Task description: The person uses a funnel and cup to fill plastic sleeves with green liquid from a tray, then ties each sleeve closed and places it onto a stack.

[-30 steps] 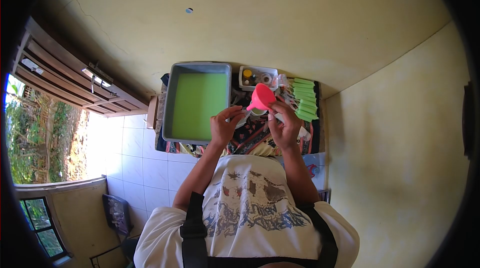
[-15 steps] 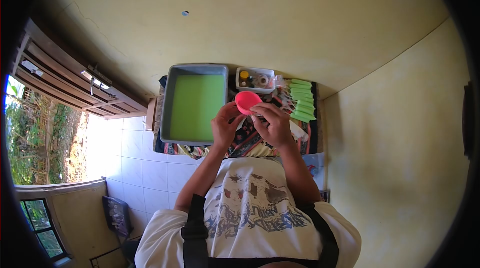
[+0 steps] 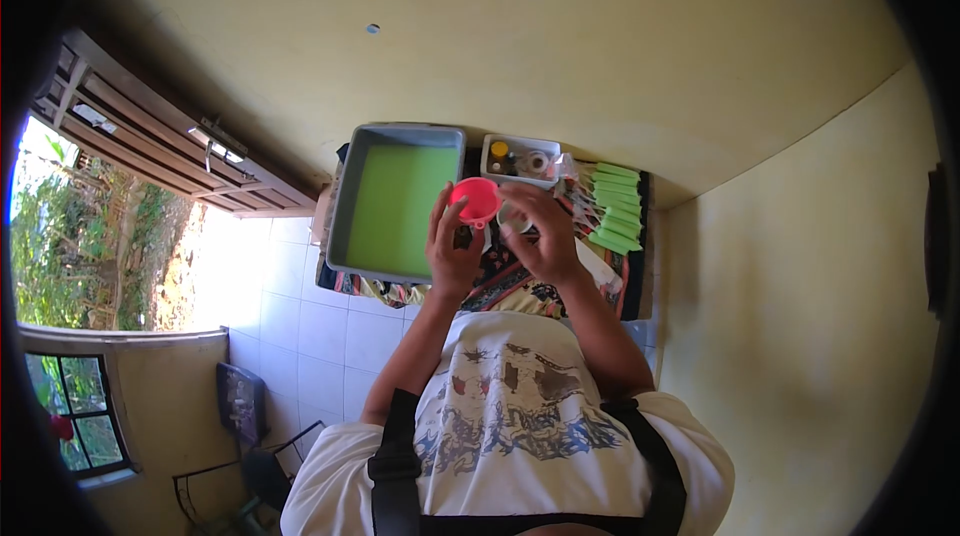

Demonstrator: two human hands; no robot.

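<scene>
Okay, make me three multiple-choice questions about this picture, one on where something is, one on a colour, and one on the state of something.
1. Where does the grey tray lie, in the picture, relative to the pink funnel?
A. to its left
B. to its right
C. under the white box

2. What colour is the liquid in the tray?
A. red
B. light green
C. brown

3. How is the funnel held?
A. lying alone on the cloth
B. inside the white box
C. between the left hand and the right hand

Answers: 1 A, the tray sits left of the funnel. 2 B, its fill is light green. 3 C, fingers of both hands meet at the funnel above the patterned cloth.
</scene>
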